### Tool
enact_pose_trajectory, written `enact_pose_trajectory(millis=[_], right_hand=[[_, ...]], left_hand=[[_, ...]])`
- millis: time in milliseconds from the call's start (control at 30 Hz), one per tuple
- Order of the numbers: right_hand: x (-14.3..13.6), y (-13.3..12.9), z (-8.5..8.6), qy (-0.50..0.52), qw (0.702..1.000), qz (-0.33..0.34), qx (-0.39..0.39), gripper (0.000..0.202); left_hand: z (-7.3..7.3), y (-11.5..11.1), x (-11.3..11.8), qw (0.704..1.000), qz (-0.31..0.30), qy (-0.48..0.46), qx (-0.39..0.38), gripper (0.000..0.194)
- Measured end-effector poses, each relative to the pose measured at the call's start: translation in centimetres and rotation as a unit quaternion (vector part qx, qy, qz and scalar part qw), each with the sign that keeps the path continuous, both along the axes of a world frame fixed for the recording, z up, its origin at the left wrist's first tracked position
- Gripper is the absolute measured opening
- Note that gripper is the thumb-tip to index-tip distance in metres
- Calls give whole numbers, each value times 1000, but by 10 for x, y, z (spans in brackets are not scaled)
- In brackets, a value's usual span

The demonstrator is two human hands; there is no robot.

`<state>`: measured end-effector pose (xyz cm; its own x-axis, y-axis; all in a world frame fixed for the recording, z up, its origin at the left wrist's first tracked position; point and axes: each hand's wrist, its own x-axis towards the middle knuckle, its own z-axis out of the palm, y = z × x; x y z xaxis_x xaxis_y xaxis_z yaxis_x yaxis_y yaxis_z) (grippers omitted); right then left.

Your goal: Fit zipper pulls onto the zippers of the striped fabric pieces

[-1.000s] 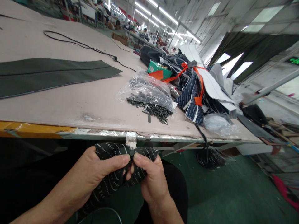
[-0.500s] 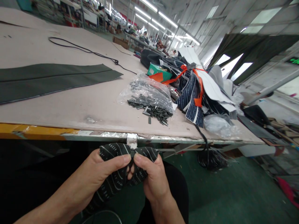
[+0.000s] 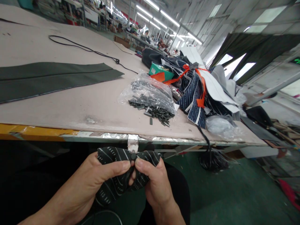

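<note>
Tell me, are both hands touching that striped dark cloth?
Touching. The head view shows the left hand and right hand pinching the striped cloth between thumbs and fingers.

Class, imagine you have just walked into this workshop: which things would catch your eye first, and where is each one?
First, the two hands low in the middle, left hand and right hand, pinching a dark striped fabric piece below the table edge. Next, the clear bag of small dark metal parts spilling onto the table, with the heap of navy fabric tied in orange ribbon to its right.
</note>
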<state>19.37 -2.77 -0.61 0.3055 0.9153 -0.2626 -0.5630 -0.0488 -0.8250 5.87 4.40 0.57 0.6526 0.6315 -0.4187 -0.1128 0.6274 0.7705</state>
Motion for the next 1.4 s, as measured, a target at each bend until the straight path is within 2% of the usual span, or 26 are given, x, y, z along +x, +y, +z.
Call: enact_pose_trajectory(millis=[200, 400, 933, 1067, 1233, 1400], right_hand=[[-1, 1, 2, 11, 1000, -5, -19, 26], [-2, 0, 0, 1, 1000, -3, -1, 27], [-1, 0, 0, -18, 1000, 7, 4, 29], [-3, 0, 0, -10, 1000, 5, 11, 31], [-7, 3, -1, 14, 999, -28, 23, 30], [-4, 7, -1, 21, 999, -31, 21, 28]], left_hand=[[-1, 0, -3, 1000, -5, -4, 7, 20], [3, -1, 0, 1000, -4, -5, 25, 19], [0, -1, 2, 999, 1, 1, 34, 19], [4, -1, 3, 999, 4, 14, 37, 19], [9, 7, 5, 996, 18, 60, 60, 21], [7, 12, 2, 996, 1, 77, 37, 28]])
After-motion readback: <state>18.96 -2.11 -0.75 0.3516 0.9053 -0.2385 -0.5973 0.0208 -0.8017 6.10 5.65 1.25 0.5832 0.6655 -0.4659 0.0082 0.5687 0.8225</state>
